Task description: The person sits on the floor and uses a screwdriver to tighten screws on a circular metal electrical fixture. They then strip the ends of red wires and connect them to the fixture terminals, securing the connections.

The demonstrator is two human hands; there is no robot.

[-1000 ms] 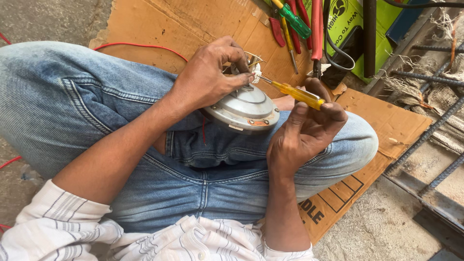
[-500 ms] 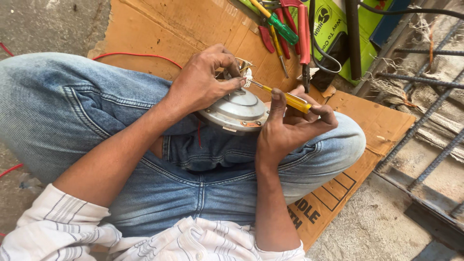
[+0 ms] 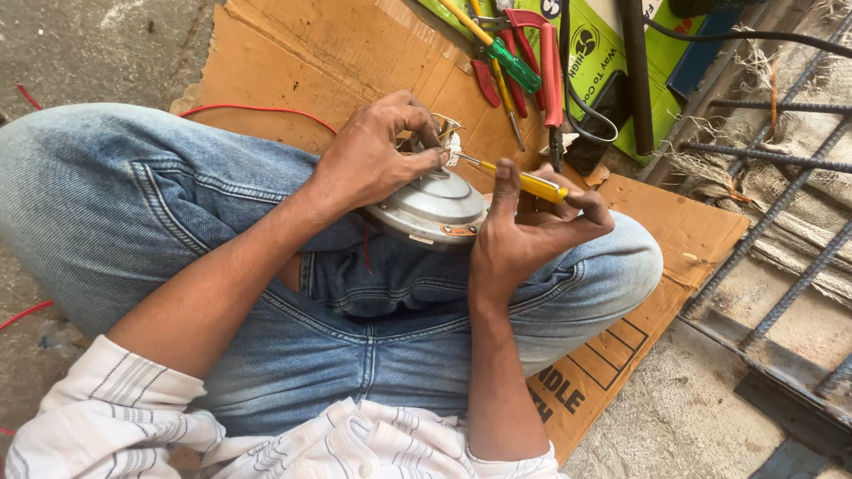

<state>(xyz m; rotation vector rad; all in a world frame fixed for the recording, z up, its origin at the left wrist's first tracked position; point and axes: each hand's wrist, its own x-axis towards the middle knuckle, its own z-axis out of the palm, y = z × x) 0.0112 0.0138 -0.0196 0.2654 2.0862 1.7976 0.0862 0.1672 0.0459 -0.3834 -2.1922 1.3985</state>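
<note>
Round grey motor housing (image 3: 432, 208) on lap, yellow-handled screwdriver (image 3: 532, 184)

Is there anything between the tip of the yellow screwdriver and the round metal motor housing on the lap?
Nothing visible. The right hand holds the screwdriver; its tip reaches the top of the motor housing, beside the left hand's fingertips.

the person wears faded blue jeans (image 3: 177, 204) with pale orange stitching, a riveted pocket and a zip fly. the shirt (image 3: 133, 417) is white with thin grey stripes, sleeves rolled above the elbows, a small button at the front hem. both forearms are bare.
</note>
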